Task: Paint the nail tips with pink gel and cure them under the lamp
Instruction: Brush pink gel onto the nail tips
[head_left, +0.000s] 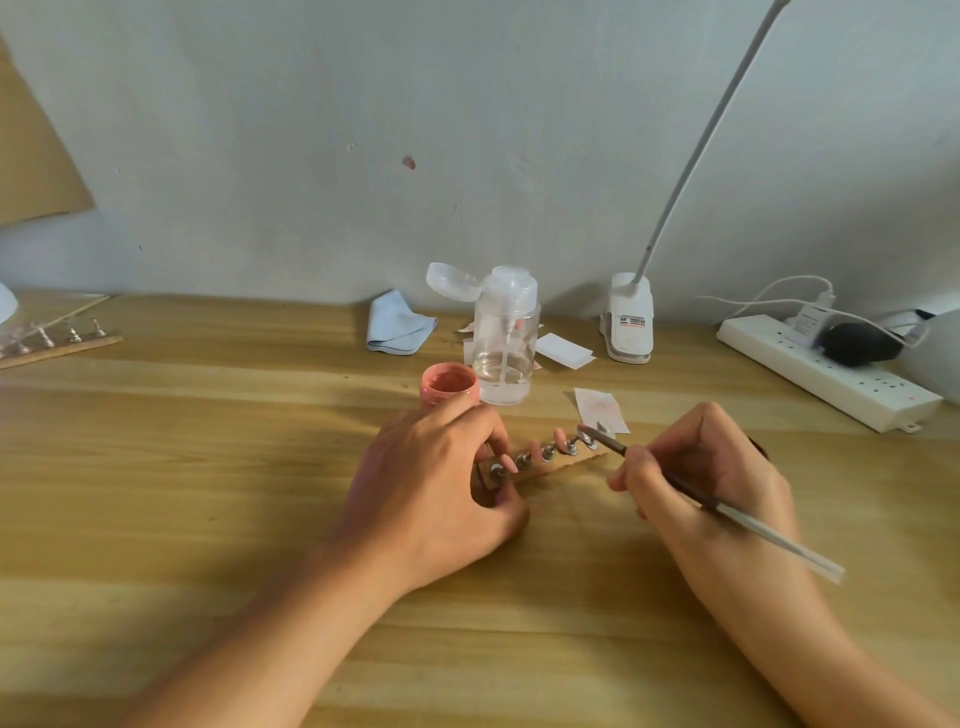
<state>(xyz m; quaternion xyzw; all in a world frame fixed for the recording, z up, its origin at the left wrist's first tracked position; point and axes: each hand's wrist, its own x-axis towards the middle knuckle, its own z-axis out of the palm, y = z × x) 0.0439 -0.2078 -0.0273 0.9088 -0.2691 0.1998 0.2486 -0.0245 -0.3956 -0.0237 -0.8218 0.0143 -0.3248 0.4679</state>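
Left hand (436, 483) pinched strip (550, 467) end; right hand (711, 478) gripped brush (727, 512), bristles at strip's far tip (590, 440). Strip slipping would likely smear gel; jar (449, 384) behind strip could get knocked.

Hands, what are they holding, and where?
The right hand pinches the brush on its dark front part. The left hand grips the wooden strip at its left end.

Wooden strip (576, 462): near-left end hidden under left grip (436, 483).
Pink jar (449, 382): lower wall hidden behind the same grip.
Brush (769, 535): mid-handle covered by right grip (711, 478); bristle contact with end nail tip (586, 431) too small to tell.
Lamp (628, 322): head cut off by top edge; clip label illegible.
Second strip (62, 347): cut off by left edge.
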